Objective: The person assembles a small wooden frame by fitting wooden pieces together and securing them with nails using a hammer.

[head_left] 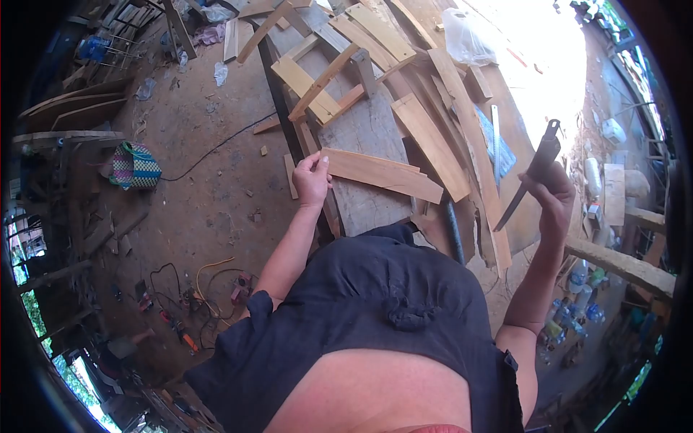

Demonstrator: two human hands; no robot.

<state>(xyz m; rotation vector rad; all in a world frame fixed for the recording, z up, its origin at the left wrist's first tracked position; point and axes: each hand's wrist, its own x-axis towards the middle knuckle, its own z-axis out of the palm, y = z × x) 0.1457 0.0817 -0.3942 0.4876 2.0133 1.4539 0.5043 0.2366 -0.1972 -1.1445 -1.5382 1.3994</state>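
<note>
The counter (364,133) runs away from the person up the middle of the head view, a grey worn top heaped at its far end with loose slats and offcuts (375,65), the dirt floor (209,195) dropping away to the left of it. Across the near part of that top lies a pale wooden plank (382,175), its long axis crosswise to the person, running from the left edge of the counter toward the right and tilted slightly downward at the right end. The left hand (312,180) is closed on the plank's left end, fingers curled over its edge, so this hand is the one in contact with the wood. The right hand (552,198) is raised well apart to the right, off the plank altogether, wrapped in a fist around the handle of a dark long-bladed knife (530,180), whose blade slants down and left, toward the plank's free right end.
</note>
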